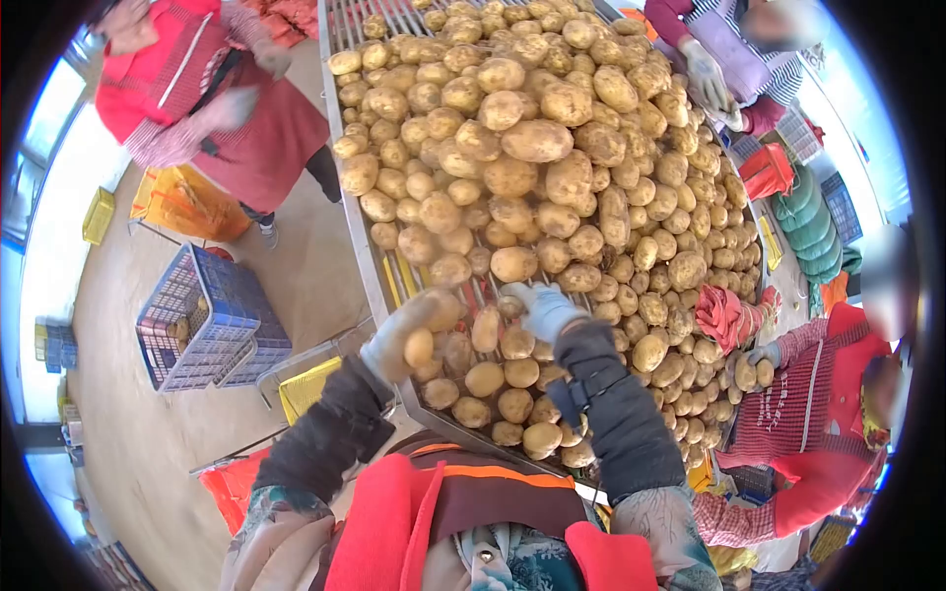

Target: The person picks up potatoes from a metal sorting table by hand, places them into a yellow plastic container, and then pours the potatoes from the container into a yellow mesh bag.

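A large heap of potatoes (537, 141) covers a metal slatted table (361, 231). My left hand (392, 340), in a light blue glove, is at the table's left edge near me, closed on potatoes at its fingers; it is slightly blurred. My right hand (547, 310), also gloved, reaches over the slats at the near part of the heap, its index finger stretched out beside a small potato. No held potato can be made out in it. Between my hands, loose potatoes (486, 328) lie on the slats.
Blue crates (202, 320) stand on the floor at left, near an orange bag (187, 204). A yellow crate (307, 389) sits by the table's near left corner. Co-workers stand at upper left, upper right and right. A red net bag (724, 317) lies on the potatoes.
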### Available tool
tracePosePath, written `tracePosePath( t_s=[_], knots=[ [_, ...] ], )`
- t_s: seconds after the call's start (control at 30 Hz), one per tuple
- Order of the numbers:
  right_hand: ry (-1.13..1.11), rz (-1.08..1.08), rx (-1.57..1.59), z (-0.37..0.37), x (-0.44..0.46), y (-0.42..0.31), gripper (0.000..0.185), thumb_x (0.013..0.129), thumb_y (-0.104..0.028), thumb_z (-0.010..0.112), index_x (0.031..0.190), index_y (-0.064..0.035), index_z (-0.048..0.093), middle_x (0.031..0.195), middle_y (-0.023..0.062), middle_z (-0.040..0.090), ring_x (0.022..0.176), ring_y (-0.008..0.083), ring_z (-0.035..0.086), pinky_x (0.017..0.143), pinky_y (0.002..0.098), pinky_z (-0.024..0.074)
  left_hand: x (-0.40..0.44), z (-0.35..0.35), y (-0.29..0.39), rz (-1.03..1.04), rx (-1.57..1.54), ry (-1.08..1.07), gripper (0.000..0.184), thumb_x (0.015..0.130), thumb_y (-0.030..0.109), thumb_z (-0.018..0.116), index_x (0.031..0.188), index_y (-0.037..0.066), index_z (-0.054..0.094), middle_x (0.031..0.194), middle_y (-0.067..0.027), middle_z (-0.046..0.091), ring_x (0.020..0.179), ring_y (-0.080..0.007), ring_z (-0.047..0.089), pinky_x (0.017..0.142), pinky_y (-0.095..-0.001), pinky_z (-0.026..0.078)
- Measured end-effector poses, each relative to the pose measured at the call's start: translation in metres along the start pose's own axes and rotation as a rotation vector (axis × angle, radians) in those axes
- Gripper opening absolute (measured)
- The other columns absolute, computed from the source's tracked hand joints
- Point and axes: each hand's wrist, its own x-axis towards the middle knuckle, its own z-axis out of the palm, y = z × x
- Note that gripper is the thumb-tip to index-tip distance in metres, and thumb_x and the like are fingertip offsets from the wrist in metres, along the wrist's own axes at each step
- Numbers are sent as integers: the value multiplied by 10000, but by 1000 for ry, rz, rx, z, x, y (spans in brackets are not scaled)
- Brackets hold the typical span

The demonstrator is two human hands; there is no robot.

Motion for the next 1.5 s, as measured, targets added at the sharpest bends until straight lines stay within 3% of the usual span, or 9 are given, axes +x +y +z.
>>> tracePosePath(
  t_s=[0.17, 0.3, 0.47, 0.63, 0.67, 0.83, 1.03, 1.3, 1.5],
  knots=[
    [-272, -37, 674, -39, -18, 22, 612, 831, -148, 684, 1374, -116, 404, 1188, 115, 558, 1053, 226, 553, 860, 334, 485, 0, -26, -53, 172, -401, -139, 540, 929, 509, 494, 1273, 93, 491, 1235, -55, 527, 1140, -214, 510, 971, -372, 437],
    [-159, -212, 1159, -23, -30, -26, 603, 811, -147, 707, 1351, -99, 441, 1126, 76, 598, 937, 174, 591, 789, 303, 504, 2, 2, -57, 156, -645, -73, 581, 895, 597, 462, 1269, 158, 530, 1346, -87, 504, 1256, -367, 440, 970, -689, 351],
    [332, -31, 98, -48, 13, -62, 388, 862, -226, 590, 1215, -75, 532, 1203, 176, 563, 1024, 342, 595, 895, 402, 471, -12, 11, -39, 211, -566, -157, 569, 869, 630, 483, 1189, 163, 540, 1252, -89, 535, 1172, -338, 507, 946, -647, 411],
    [201, 8, -219, -9, 75, -63, 379, 827, -186, 582, 1183, -69, 529, 1123, 216, 576, 1047, 367, 580, 868, 442, 477, -25, 13, -36, 233, -764, -536, 527, 911, 591, 448, 1172, 142, 533, 1146, -99, 564, 1077, -303, 556, 926, -544, 470],
    [176, 37, -149, -7, 81, -66, 478, 783, -226, 645, 1211, -56, 517, 1119, 227, 573, 1074, 377, 562, 896, 438, 461, -30, -9, -53, 200, -637, -20, 655, 847, 692, 473, 1217, 154, 512, 1169, -106, 541, 1008, -255, 560, 818, -417, 488],
    [306, -126, 1052, -30, 4, -116, 496, 779, -264, 716, 1131, 16, 506, 1005, 139, 596, 902, 272, 599, 821, 377, 493, -88, -40, -45, 304, -734, -123, 673, 867, 649, 484, 1333, 164, 463, 1383, -115, 439, 1261, -380, 432, 1030, -592, 365],
    [396, -1138, 256, 40, -30, -292, 596, 784, -385, 707, 1230, -48, 499, 1148, 165, 555, 1071, 377, 527, 934, 471, 421, -152, -100, -70, 627, -790, -111, 664, 870, 638, 495, 1324, 156, 452, 1328, -83, 502, 1235, -240, 472, 1060, -473, 371],
    [55, -1556, 62, 111, -77, -484, 597, 750, -279, 694, 1286, -109, 495, 1228, 155, 520, 1164, 363, 473, 959, 479, 381, -351, -166, -116, 1508, -859, 350, 618, 842, 608, 558, 1192, 99, 525, 1243, -94, 545, 1129, -300, 551, 966, -479, 472],
    [-56, -1496, 88, 126, -55, -471, 554, 764, -248, 691, 1265, -93, 512, 1187, 153, 540, 1127, 340, 504, 956, 478, 388, -479, -235, -153, 1655, -855, 794, 710, 857, 681, 447, 1320, 143, 454, 1315, -115, 486, 1216, -355, 473, 1008, -648, 358]
  ],
)
